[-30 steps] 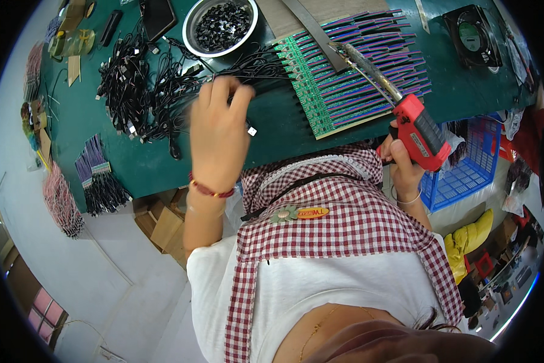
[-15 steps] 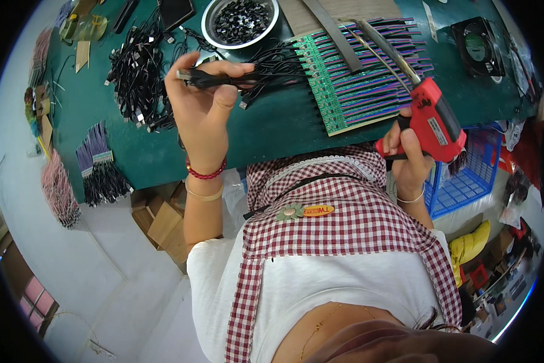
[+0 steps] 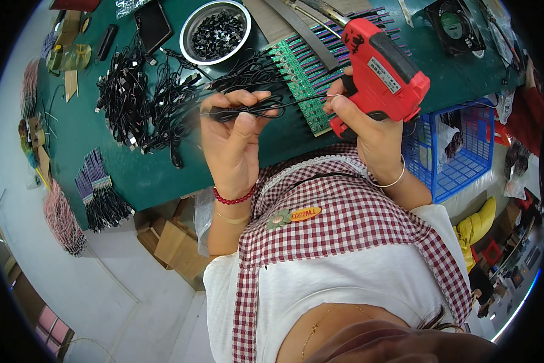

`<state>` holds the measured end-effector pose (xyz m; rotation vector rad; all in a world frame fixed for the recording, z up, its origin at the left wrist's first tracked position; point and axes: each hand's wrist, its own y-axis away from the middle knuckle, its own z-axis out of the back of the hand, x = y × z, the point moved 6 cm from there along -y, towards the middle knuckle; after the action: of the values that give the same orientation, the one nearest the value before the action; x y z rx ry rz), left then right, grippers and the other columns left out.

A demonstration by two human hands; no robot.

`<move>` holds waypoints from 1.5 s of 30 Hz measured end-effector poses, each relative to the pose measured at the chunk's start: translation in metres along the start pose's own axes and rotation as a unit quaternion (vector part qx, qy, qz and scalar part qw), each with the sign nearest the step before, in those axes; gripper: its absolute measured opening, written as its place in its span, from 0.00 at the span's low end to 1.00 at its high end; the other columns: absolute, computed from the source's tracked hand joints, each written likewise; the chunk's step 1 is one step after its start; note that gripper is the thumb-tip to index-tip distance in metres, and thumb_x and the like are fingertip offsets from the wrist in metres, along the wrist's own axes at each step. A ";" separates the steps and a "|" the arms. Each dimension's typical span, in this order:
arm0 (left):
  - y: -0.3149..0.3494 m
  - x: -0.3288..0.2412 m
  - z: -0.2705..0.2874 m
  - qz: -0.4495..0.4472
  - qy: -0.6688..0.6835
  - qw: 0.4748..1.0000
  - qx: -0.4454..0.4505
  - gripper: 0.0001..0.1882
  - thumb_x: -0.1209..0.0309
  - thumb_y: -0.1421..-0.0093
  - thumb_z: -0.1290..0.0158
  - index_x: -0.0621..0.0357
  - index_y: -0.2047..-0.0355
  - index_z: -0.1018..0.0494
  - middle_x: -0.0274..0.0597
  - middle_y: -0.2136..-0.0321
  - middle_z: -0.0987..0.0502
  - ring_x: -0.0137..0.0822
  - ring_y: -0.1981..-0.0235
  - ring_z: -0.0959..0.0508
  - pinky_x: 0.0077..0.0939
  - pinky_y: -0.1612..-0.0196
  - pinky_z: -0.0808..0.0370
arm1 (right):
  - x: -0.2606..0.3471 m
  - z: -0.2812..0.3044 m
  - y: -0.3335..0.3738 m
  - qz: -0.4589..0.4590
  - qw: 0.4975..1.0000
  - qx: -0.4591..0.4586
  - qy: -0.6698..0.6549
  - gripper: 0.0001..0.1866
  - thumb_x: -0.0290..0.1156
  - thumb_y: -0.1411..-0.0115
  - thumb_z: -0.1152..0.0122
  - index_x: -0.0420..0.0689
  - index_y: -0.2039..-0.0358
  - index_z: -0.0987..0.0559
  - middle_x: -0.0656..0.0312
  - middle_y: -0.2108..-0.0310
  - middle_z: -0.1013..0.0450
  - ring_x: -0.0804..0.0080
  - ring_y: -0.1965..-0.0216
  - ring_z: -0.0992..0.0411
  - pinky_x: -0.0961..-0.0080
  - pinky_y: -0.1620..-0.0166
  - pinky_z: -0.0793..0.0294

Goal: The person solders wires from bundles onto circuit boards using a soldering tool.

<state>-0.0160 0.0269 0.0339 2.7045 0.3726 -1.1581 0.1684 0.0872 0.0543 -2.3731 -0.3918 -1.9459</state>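
Observation:
My left hand [image 3: 232, 142] is closed on a coiled black cable [image 3: 263, 107] at the table's near edge. In my right hand [image 3: 375, 136] is a red and black soldering gun [image 3: 381, 66], its metal tip end pointing away to the upper left. The right thumb and fingertips also pinch near the thin end of the black cable, which stretches between the hands. Just beyond lies a panel of green circuit boards [image 3: 296, 75] with rows of coloured wires, partly covered by the gun and a grey strip [image 3: 308, 36]. More black cables [image 3: 257, 69] lie against the panel's left edge.
A metal bowl [image 3: 186, 36] of small black parts stands behind my left hand. Piles of black USB cables [image 3: 124, 100] lie left of it, near a dark phone-like slab [image 3: 153, 25]. At the right are a black fan [image 3: 456, 27] and, below the tabletop, a blue crate [image 3: 465, 175].
My right hand brought the soldering gun left and toward the other hand, and now pinches the cable's end. My left hand moved slightly right and nearer with the cable.

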 end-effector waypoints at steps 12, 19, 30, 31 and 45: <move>0.000 0.001 -0.050 -0.170 -0.543 0.797 0.203 0.13 0.77 0.52 0.43 0.62 0.64 0.30 0.42 0.65 0.25 0.43 0.59 0.25 0.41 0.47 0.34 | -0.001 -0.005 0.008 -0.007 0.993 0.053 0.105 0.20 0.17 0.48 0.41 0.37 0.54 0.33 0.61 0.71 0.28 0.76 0.69 0.30 0.80 0.66 0.30; -0.003 0.022 -0.034 0.118 -0.371 0.920 0.049 0.04 0.76 0.40 0.51 0.64 0.70 0.31 0.33 0.80 0.30 0.20 0.83 0.32 0.15 0.81 0.34 | 0.003 0.003 0.003 0.014 0.999 0.005 0.037 0.07 0.24 0.44 0.41 0.40 0.64 0.24 0.68 0.69 0.27 0.84 0.69 0.31 0.84 0.65 0.30; -0.001 0.023 -0.038 0.065 -0.446 0.888 0.095 0.04 0.76 0.42 0.49 0.62 0.72 0.32 0.28 0.82 0.31 0.17 0.84 0.33 0.12 0.81 0.36 | 0.002 -0.007 0.002 -0.050 0.997 0.047 0.044 0.05 0.23 0.47 0.39 0.40 0.68 0.24 0.71 0.73 0.28 0.88 0.74 0.32 0.86 0.71 0.32; -0.001 0.024 -0.039 0.065 -0.445 0.888 0.095 0.04 0.76 0.42 0.49 0.62 0.72 0.32 0.28 0.82 0.31 0.17 0.84 0.33 0.12 0.81 0.36 | 0.001 -0.008 0.002 -0.050 0.997 0.047 0.044 0.05 0.23 0.47 0.39 0.40 0.68 0.24 0.71 0.73 0.28 0.88 0.74 0.32 0.86 0.71 0.32; -0.004 0.010 -0.054 -0.091 -0.579 0.803 0.106 0.04 0.78 0.51 0.44 0.62 0.75 0.29 0.39 0.80 0.28 0.31 0.85 0.28 0.22 0.80 0.32 | 0.001 0.016 0.000 -0.025 0.994 0.040 0.101 0.09 0.23 0.48 0.37 0.40 0.64 0.23 0.69 0.69 0.26 0.84 0.67 0.29 0.81 0.62 0.29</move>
<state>0.0268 0.0462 0.0632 1.5657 0.2829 -2.6814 0.1843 0.0906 0.0515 -2.1134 -0.5109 -2.1224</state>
